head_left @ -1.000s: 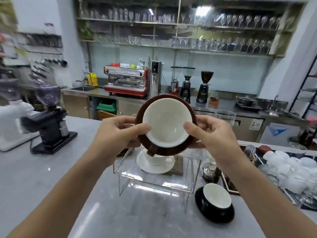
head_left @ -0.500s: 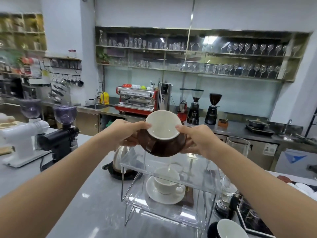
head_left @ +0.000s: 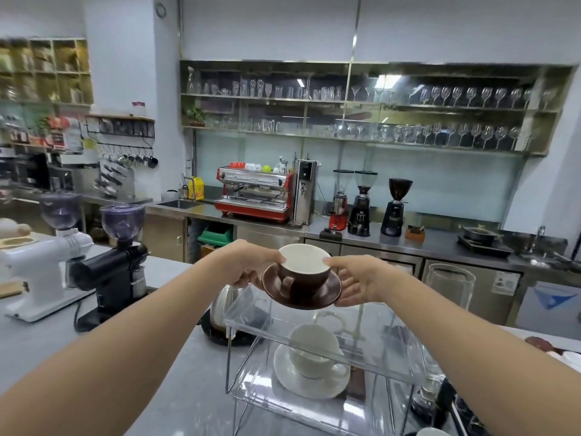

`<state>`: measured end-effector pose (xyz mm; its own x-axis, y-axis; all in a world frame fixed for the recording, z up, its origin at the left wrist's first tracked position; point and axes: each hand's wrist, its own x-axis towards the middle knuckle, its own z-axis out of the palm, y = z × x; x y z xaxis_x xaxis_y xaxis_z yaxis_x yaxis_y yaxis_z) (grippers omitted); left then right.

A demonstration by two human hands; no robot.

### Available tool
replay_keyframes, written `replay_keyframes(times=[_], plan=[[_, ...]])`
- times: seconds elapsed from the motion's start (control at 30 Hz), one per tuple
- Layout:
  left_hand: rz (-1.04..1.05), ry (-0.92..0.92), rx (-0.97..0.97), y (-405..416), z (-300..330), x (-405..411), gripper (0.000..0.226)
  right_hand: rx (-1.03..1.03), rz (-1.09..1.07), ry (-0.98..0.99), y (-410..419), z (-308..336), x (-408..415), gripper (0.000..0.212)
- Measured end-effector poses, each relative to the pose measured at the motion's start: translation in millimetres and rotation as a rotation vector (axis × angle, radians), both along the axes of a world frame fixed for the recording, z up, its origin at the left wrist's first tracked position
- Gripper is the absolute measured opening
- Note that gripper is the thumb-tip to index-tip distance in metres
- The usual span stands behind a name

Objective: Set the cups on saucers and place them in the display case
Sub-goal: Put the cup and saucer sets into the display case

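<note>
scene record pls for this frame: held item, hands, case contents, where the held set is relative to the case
held: brown cup on brown saucer
left hand: grips saucer edge, thumb at cup rim
right hand: grips saucer edge, thumb at cup rim
display case: clear, two tiers
lower tier: white cup on white saucer
held set position: in the air above the top tier, not set down

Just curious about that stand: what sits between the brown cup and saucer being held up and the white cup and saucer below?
The head view shows only the clear acrylic top shelf between the brown cup and white cup.
</note>
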<state>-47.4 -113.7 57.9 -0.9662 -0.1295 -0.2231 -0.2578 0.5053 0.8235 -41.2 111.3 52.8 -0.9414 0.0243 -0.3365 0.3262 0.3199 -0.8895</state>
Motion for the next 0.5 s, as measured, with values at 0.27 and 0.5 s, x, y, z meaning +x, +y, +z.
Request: replay_keyframes(times=[0.27,0.5], plan=[[-0.011,-0.054,-0.059,4,-9,-18,0.053,-0.038,-0.012,-0.059,-1,-12,-13,0.055],[0.002,-0.063,-0.082,5,-17,-27,0.046,-0.007,0.001,-0.063,-3,-16,-21,0.064]])
